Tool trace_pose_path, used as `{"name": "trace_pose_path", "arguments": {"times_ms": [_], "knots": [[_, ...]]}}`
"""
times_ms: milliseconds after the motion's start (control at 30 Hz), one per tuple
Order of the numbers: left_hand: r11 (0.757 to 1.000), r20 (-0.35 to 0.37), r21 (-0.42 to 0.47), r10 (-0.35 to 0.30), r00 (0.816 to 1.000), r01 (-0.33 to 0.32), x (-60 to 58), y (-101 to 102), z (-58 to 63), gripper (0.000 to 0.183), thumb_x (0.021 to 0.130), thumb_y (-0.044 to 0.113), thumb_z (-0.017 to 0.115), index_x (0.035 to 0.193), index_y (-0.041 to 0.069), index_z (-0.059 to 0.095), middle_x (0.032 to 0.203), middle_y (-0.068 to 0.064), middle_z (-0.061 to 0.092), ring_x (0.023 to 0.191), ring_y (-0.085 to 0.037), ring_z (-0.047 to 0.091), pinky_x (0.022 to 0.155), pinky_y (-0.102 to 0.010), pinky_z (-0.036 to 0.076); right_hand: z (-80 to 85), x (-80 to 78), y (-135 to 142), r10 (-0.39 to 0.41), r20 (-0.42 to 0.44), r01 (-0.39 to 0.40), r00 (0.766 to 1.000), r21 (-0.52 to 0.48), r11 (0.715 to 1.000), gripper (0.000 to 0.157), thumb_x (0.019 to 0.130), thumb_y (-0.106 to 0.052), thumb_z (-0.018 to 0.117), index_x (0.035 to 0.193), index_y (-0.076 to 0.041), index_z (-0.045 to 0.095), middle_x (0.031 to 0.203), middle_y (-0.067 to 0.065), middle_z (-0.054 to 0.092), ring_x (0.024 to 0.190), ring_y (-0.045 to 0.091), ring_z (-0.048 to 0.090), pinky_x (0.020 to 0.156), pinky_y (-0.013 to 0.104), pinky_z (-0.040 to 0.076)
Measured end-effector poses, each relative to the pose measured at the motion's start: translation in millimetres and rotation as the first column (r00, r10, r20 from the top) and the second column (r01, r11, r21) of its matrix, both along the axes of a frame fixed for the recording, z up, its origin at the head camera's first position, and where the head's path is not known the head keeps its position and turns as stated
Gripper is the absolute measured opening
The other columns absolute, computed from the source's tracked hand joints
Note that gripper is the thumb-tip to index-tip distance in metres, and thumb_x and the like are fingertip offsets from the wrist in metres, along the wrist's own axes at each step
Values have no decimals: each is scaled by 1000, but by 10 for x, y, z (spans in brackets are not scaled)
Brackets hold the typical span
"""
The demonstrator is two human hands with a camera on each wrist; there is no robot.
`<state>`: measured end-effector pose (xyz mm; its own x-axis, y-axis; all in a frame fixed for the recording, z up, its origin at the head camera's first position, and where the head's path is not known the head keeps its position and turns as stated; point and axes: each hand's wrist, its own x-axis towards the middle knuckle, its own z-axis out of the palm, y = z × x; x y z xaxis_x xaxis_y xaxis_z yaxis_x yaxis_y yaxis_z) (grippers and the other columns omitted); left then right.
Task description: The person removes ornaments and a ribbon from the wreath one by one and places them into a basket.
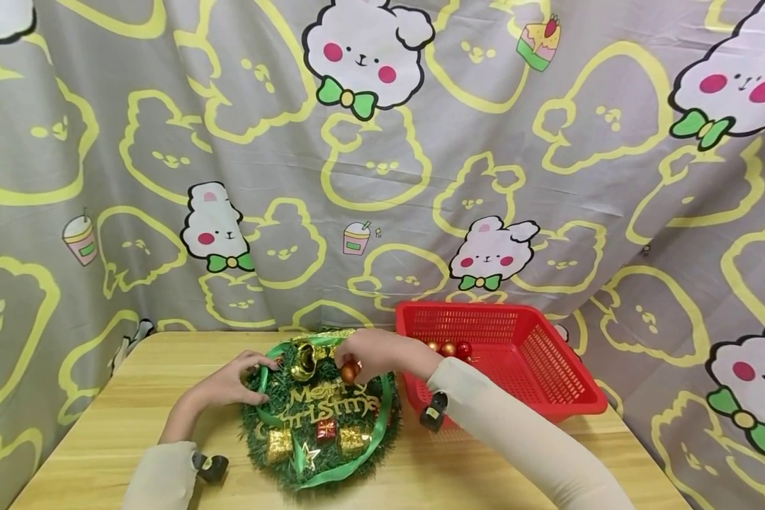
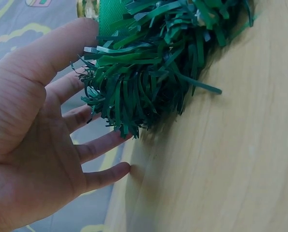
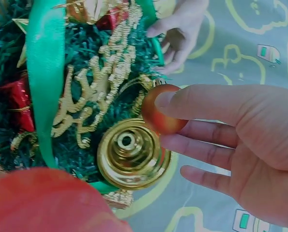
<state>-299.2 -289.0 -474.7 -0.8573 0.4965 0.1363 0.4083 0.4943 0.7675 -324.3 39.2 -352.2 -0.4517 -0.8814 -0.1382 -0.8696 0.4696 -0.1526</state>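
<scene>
A green tinsel Christmas wreath (image 1: 321, 418) lies on the table, with gold "Merry Christmas" lettering (image 1: 328, 404) and a green ribbon (image 1: 357, 464). My left hand (image 1: 226, 382) touches its left edge; in the left wrist view the fingers (image 2: 102, 147) are spread and nearly straight beside the tinsel, some tips hidden. With thumb and fingers my right hand (image 1: 372, 354) pinches an orange-copper Christmas ball (image 3: 164, 110) over the wreath's upper part. Right beside the ball is a gold bell (image 3: 134, 153). Whether the ball touches the wreath, I cannot tell.
A red plastic basket (image 1: 503, 312) stands to the right of the wreath, with several Christmas balls (image 1: 448, 349) in its left part. The wooden table (image 1: 185, 340) backs onto a patterned grey curtain (image 1: 382, 177). Small gift boxes (image 1: 326, 430) and a gold star (image 1: 308, 455) decorate the wreath.
</scene>
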Motion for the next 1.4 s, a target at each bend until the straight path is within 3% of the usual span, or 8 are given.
{"name": "trace_pose_path", "arguments": {"times_ms": [267, 367, 600, 800, 933, 1133, 1400], "knots": [[1000, 2, -10, 15, 1000, -15, -2, -3, -1, 54, 79, 14, 83, 128, 5, 61, 136, -29, 45, 125, -52, 45, 102, -74, 43, 176, -17, 128, -21, 65, 26, 998, -77, 997, 28, 84, -1, 78, 110, -12, 75, 105, 0, 73, 95, 14, 68, 78, 17, 53], [1000, 5, -19, 22, 1000, -21, -1, -2, -10, 55, 79, 15, 83, 128, 6, 61, 136, -29, 44, 125, -53, 45, 102, -74, 43, 256, -43, 210, -12, 81, 21, 997, -110, 994, 28, 85, -1, 77, 111, -9, 75, 105, 2, 75, 96, 15, 70, 81, 21, 56], [1000, 5, -11, 12, 1000, -11, 5, 10, 2, 55, 80, 15, 83, 129, 5, 61, 137, -30, 44, 124, -53, 46, 102, -74, 43, 433, -115, 467, -75, 128, 96, 989, -168, 981, 28, 85, -2, 77, 113, -9, 75, 106, 1, 75, 96, 13, 70, 87, 32, 61], [1000, -3, -17, 25, 1000, -25, -5, 1, -25, 55, 80, 16, 84, 129, 5, 62, 136, -27, 46, 124, -49, 46, 103, -71, 44, 562, -187, 758, -92, 75, 104, 993, -182, 978, 28, 84, -3, 78, 111, -10, 76, 103, 0, 75, 92, 12, 69, 84, 34, 61], [1000, -6, -14, 22, 1000, -22, -9, -14, -32, 55, 80, 15, 83, 129, 5, 61, 136, -28, 45, 124, -50, 46, 103, -72, 44, 628, -221, 947, -131, 39, 136, 991, -169, 976, 27, 84, -4, 77, 110, -8, 76, 104, 1, 76, 93, 14, 69, 84, 30, 60], [1000, -10, -15, 15, 1000, -15, 0, -10, -4, 55, 80, 16, 83, 129, 4, 60, 136, -29, 45, 124, -51, 47, 102, -72, 44, 671, -276, 1208, -193, 41, 197, 980, -160, 967, 27, 83, 0, 76, 109, -6, 76, 101, 3, 75, 91, 17, 69, 82, 31, 61], [1000, -12, -24, 8, 1000, -8, 1, -3, 0, 55, 80, 17, 83, 129, 4, 60, 136, -30, 44, 123, -53, 46, 100, -72, 45, 596, -411, 1458, -232, 57, 238, 971, -156, 958, 26, 84, -1, 78, 109, -6, 76, 98, 3, 75, 90, 17, 69, 82, 36, 62]]}}
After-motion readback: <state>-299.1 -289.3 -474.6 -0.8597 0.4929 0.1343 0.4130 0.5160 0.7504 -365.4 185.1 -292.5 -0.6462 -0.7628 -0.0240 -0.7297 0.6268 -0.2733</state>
